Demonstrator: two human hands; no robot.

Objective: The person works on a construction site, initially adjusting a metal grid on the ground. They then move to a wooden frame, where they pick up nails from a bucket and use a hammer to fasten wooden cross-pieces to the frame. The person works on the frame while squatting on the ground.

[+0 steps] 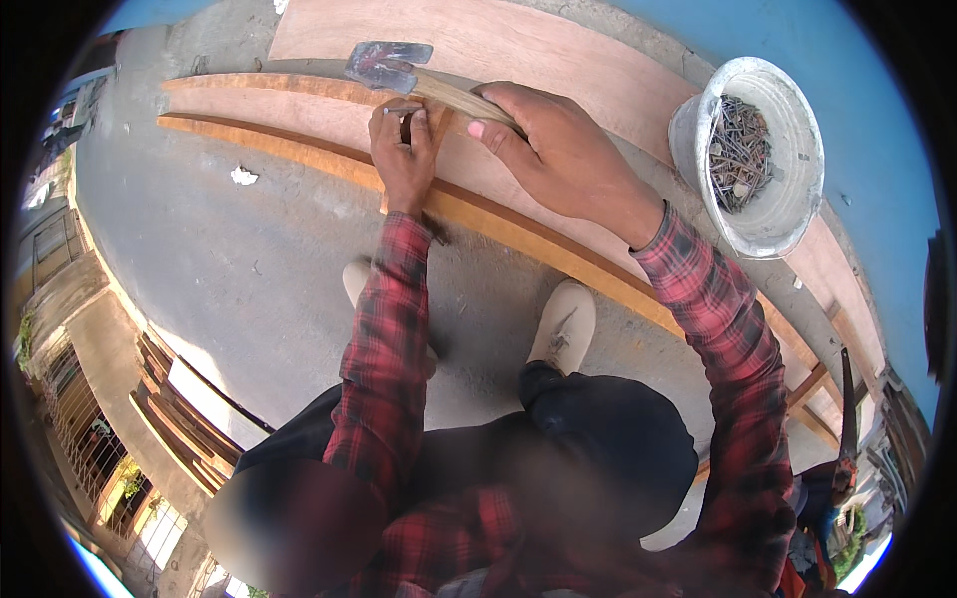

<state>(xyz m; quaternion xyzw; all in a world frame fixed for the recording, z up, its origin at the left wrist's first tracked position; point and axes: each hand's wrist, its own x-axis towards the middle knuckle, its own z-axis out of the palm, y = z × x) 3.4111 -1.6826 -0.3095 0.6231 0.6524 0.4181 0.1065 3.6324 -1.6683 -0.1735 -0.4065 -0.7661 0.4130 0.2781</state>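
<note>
left hand [404, 149] pinches a nail [404, 111] upright on the plywood sheet [329, 110]; right hand [558, 149] closed around the hammer [399, 68] handle, head beside it. nail-setting step, i'd say; next needs a light, square tap.

Both arms wear long red-and-black plaid sleeves [384, 339], cuffs at the wrists. Dark trousers [618, 439] cover the legs; pale, scuffed shoes [563, 324] sit mid-frame.

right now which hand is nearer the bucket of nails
Right. The right hand grips the hammer handle just left of the bucket of nails; the left hand sits farther left.
</note>
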